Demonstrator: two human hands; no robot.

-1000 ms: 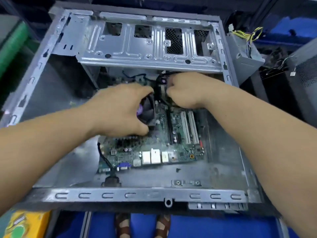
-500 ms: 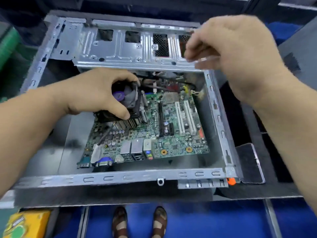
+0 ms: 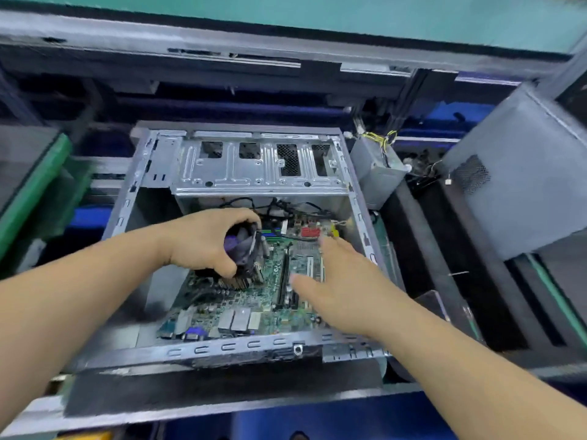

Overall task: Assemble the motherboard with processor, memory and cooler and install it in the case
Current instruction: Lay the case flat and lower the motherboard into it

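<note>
Green motherboard (image 3: 254, 300) inside metal case (image 3: 127, 214)

Motherboard (image 3: 254, 300) in case (image 3: 222, 347), cooler (image 3: 244, 249) on it, power supply (image 3: 376, 173) right of case

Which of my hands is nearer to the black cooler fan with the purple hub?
Left. The left hand grips the black cooler fan with the purple hub; the right hand, fingers spread, is off to its right over the green motherboard.
</note>
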